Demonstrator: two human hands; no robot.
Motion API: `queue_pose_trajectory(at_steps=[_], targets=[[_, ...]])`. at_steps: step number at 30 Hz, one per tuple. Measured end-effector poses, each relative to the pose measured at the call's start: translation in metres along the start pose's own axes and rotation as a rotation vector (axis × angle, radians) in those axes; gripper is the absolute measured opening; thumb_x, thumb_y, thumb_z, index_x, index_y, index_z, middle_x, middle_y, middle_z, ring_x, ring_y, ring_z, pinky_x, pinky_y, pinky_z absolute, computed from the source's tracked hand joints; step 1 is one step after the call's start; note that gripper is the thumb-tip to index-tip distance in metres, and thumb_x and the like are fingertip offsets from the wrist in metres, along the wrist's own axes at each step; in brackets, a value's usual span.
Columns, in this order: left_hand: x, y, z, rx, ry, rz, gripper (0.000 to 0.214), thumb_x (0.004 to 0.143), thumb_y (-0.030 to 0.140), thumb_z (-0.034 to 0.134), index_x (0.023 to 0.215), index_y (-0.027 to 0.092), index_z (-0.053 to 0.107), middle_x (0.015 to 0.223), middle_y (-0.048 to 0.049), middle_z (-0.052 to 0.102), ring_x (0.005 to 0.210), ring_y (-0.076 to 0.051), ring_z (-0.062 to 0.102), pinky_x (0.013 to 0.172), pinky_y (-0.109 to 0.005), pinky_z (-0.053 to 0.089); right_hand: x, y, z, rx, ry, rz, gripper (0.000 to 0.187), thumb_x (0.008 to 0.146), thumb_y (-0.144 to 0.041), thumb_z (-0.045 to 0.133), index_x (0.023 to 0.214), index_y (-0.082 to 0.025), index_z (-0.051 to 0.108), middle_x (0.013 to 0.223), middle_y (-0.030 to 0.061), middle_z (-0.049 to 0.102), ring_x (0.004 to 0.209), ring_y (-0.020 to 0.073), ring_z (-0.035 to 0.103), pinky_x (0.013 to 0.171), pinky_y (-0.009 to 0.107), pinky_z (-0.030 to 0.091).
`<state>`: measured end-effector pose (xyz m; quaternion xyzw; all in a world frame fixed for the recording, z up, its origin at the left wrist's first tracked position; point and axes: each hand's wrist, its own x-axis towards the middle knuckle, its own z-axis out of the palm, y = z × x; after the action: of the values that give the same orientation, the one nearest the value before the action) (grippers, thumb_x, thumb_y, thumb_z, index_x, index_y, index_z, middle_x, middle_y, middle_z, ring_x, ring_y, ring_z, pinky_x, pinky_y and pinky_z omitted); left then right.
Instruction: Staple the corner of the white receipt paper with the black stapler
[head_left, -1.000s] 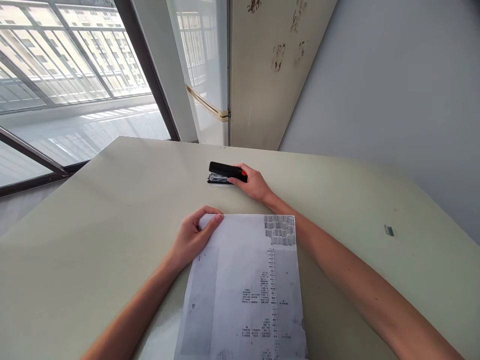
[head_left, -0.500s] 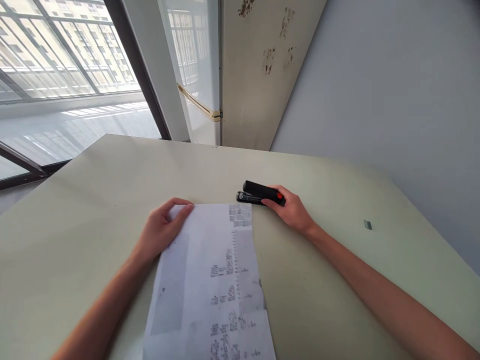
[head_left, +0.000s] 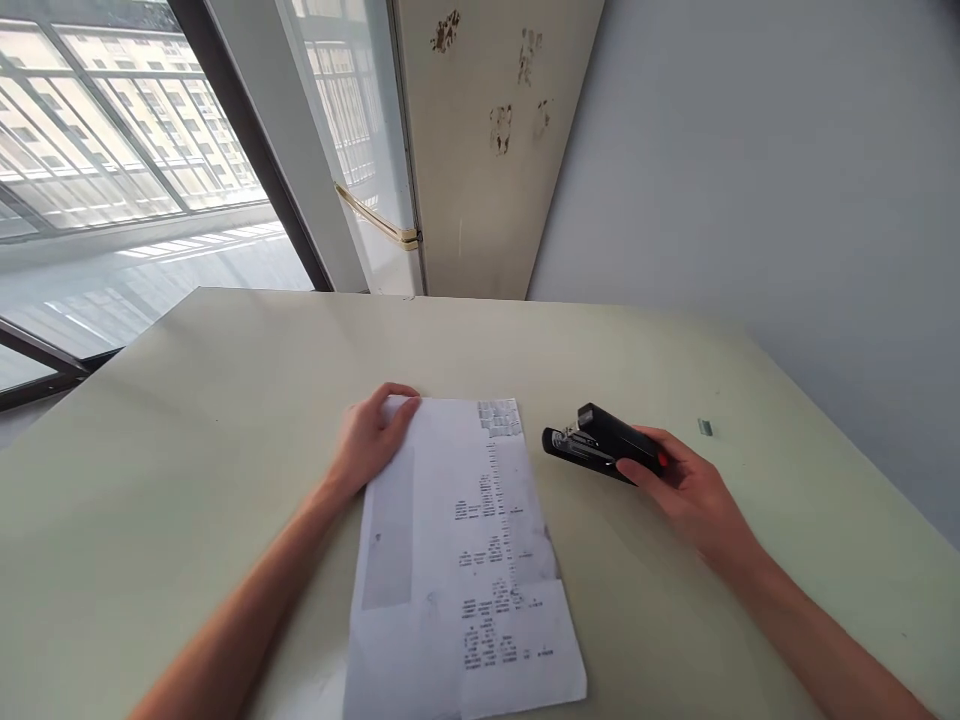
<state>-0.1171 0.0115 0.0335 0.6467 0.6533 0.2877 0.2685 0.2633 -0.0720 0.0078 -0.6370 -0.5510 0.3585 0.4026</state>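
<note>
Printed white paper [head_left: 442, 560] lies on the pale table, its far edge facing the back. My left hand [head_left: 376, 432] grips its far left corner, thumb on top and fingers curled around the edge. To the right of the sheet, my right hand [head_left: 690, 490] is closed around the rear of a black stapler [head_left: 611, 442] with a red mark near its back end. The stapler's jaws are apart and point left toward the paper, without touching it. Whether there is one sheet or several, I cannot tell.
A small strip of staples [head_left: 705, 427], greyish green, lies on the table [head_left: 247, 400] to the right. Behind the table stand a fridge [head_left: 480, 200] with a stained side and a grey wall [head_left: 712, 170]. A window [head_left: 135, 150] is at the left.
My right hand has drawn the stapler away from the paper's far right corner, rightward and nearer to me. The left hand still holds the paper. The view has shifted a little.
</note>
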Motion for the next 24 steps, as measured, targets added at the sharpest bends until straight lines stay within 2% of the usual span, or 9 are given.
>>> queue_pose_trajectory(at_steps=[2,3,5,8,10,12,19,22,24], targets=[[0.000,0.012,0.012,-0.005,0.017,0.066,0.052,0.100,0.059,0.049,0.135,0.023,0.064,0.121,-0.0092,0.074,0.084,-0.021,0.067,0.080,-0.035,0.056,-0.020,0.000,-0.016,-0.008,0.035,0.019,0.043,0.086,-0.058,0.078,0.119,-0.031,0.073,0.101,0.0047,0.076,0.084,0.0254,0.071,0.072,0.036,0.062],[-0.003,0.015,0.016,0.016,0.036,0.123,0.054,0.101,0.059,0.048,0.142,0.024,0.060,0.137,-0.0118,0.068,0.098,-0.024,0.069,0.089,-0.039,0.056,-0.031,0.001,-0.024,-0.020,0.045,0.024,0.041,0.085,-0.058,0.079,0.117,-0.032,0.073,0.099,0.0043,0.076,0.083,0.0255,0.072,0.072,0.036,0.062],[-0.015,0.014,0.020,0.132,0.037,0.302,0.056,0.102,0.060,0.052,0.147,0.027,0.057,0.160,-0.0125,0.050,0.134,-0.032,0.058,0.112,-0.051,0.048,-0.051,0.002,-0.038,-0.059,0.049,0.029,0.039,0.083,-0.057,0.080,0.114,-0.034,0.074,0.096,0.0032,0.076,0.081,0.0255,0.072,0.071,0.036,0.063],[-0.038,0.007,0.025,0.336,-0.223,0.601,0.060,0.102,0.062,0.055,0.154,0.034,0.052,0.170,-0.0046,0.040,0.160,-0.039,0.027,0.128,-0.062,0.026,-0.073,0.007,-0.053,-0.099,0.076,0.050,0.037,0.083,-0.058,0.079,0.113,-0.036,0.074,0.095,0.0027,0.077,0.078,0.0253,0.072,0.066,0.035,0.063],[-0.048,0.009,0.036,0.426,-0.330,0.689,0.065,0.104,0.062,0.053,0.163,0.036,0.041,0.173,-0.0023,0.035,0.163,-0.038,0.019,0.131,-0.062,0.018,-0.079,0.008,-0.057,-0.098,0.090,0.070,0.037,0.084,-0.058,0.078,0.113,-0.036,0.074,0.094,0.0028,0.077,0.077,0.0254,0.072,0.065,0.035,0.063],[-0.049,0.020,0.055,0.470,-0.333,0.713,0.067,0.106,0.061,0.048,0.166,0.033,0.035,0.174,-0.0028,0.030,0.163,-0.036,0.018,0.132,-0.061,0.015,-0.081,0.007,-0.057,-0.074,0.087,0.079,0.036,0.085,-0.058,0.078,0.112,-0.035,0.074,0.095,0.0031,0.077,0.079,0.0257,0.073,0.068,0.035,0.064],[-0.013,0.083,0.139,0.457,-0.352,0.785,0.067,0.107,0.064,0.041,0.163,0.026,0.043,0.174,-0.0058,0.031,0.163,-0.036,0.018,0.133,-0.060,0.013,-0.082,-0.010,-0.056,-0.019,0.111,0.047,0.040,0.085,-0.059,0.078,0.111,-0.030,0.075,0.094,0.0055,0.077,0.079,0.0244,0.071,0.069,0.034,0.063],[-0.001,0.097,0.161,0.402,-0.361,0.814,0.064,0.109,0.060,0.040,0.162,0.025,0.044,0.174,-0.0069,0.032,0.164,-0.035,0.018,0.133,-0.059,0.011,-0.086,-0.014,-0.057,-0.016,0.158,0.066,0.043,0.085,-0.060,0.077,0.111,-0.027,0.074,0.093,0.0044,0.076,0.079,0.0226,0.069,0.071,0.032,0.061],[0.003,0.102,0.165,0.311,-0.352,0.826,0.060,0.110,0.057,0.040,0.159,0.024,0.048,0.173,-0.0074,0.033,0.164,-0.034,0.016,0.134,-0.058,0.010,-0.087,-0.016,-0.058,-0.020,0.155,0.068,0.042,0.086,-0.059,0.077,0.112,-0.026,0.073,0.093,0.0036,0.075,0.080,0.0217,0.068,0.072,0.031,0.060]])
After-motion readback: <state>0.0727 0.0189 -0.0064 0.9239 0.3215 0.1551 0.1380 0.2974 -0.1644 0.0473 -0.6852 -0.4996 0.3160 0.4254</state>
